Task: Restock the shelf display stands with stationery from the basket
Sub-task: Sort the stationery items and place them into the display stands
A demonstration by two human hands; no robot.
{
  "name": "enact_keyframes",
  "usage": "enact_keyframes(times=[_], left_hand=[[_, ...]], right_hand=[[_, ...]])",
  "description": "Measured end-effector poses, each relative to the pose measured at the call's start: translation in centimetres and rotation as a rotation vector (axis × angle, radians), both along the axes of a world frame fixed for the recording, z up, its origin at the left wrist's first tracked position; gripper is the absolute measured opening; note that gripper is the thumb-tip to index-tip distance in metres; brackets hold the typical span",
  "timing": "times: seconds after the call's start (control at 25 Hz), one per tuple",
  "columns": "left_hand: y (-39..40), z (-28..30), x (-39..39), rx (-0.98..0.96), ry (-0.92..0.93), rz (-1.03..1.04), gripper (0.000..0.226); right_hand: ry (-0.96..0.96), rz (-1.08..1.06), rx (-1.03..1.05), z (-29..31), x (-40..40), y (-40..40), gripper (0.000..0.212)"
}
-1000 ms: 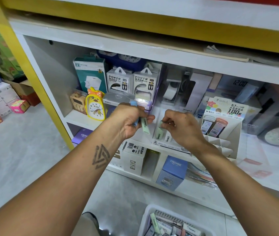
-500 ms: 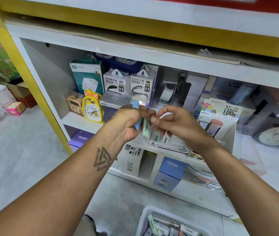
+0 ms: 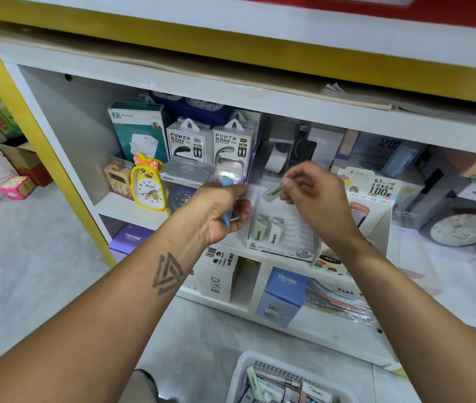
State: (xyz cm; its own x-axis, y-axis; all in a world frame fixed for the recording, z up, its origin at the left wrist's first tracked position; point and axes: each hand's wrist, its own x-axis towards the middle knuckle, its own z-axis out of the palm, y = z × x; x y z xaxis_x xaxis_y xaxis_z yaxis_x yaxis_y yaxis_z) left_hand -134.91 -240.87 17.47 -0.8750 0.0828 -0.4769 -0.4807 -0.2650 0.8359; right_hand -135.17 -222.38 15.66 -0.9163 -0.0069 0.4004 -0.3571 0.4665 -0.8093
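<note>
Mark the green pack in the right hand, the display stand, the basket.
green pack (image 3: pixel 272 189), head view, middle of its face.
display stand (image 3: pixel 282 248), head view, front edge.
basket (image 3: pixel 241 362), head view, left rim.

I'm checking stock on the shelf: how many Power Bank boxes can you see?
2. The left Power Bank box and the right Power Bank box stand side by side at the back of the shelf, above the left hand. More may be hidden behind.

Bright even light; wide-angle edge bending; right side blurred.
</note>
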Motion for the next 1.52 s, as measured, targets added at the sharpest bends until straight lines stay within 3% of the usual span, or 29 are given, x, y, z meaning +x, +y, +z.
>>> enact_keyframes(times=[0.12, 0.24, 0.4, 0.56, 0.68, 0.76, 0.88, 0.92, 1.08, 1.2, 1.28, 1.44, 1.52], left_hand=[[-0.4, 0.3, 0.0, 0.029, -0.084, -0.025, 0.021], [-0.6, 0.6, 0.3, 0.053, -0.098, -0.049, 0.016], [-1.1, 0.4, 0.5, 0.009, -0.034, -0.077, 0.027], [-1.4, 0.2, 0.5, 0.030, -0.015, -0.088, 0.024], [-1.5, 0.4, 0.7, 0.099, -0.008, -0.063, 0.016], [-1.4, 0.5, 0.8, 0.115, 0.012, -0.061, 0.014], [-0.8, 0.5, 0.9, 0.051, 0.048, -0.125, 0.012], [-0.5, 0.4, 1.0, 0.021, 0.053, -0.160, 0.013], [0.7, 0.4, 1.3, -0.051, 0.032, -0.312, 0.022], [1.2, 0.4, 0.8, -0.206, 0.052, -0.248, 0.016], [1.2, 0.4, 0.3, -0.288, 0.088, -0.170, 0.008], [1.7, 0.7, 0.2, -0.183, 0.043, -0.124, 0.004], [1.9, 0.6, 0.4, -0.154, 0.049, -0.149, 0.005]], right_hand=[[0.083, -0.052, 0.260, -1.3, -0.4, -0.4, 0.008], [0.047, -0.057, 0.286, -2.2, -0.7, -0.8, 0.011], [0.073, -0.034, 0.397, -3.0, -0.9, -0.9, 0.015], [0.092, 0.018, 0.579, -3.4, -1.1, -0.8, 0.011], [0.002, 0.096, 0.741, -3.4, -1.4, -0.9, 0.022], [-0.077, 0.078, 0.610, -2.8, -1.3, -1.0, 0.027], [-0.297, 0.088, -0.067, -0.6, -0.4, -1.2, 0.020], [-0.332, 0.120, -0.182, 0.1, -0.1, -1.2, 0.020], [-0.356, 0.155, -0.304, 1.7, 0.8, 0.1, 0.014], [-0.386, 0.169, -0.346, 2.8, 1.0, 3.0, 0.007], [-0.389, 0.160, -0.213, 3.0, 1.1, 4.4, 0.008], [-0.181, 0.064, 0.582, 1.1, 1.8, 5.0, 0.024], [-0.124, 0.069, 0.663, 0.5, 2.2, 4.8, 0.030]])
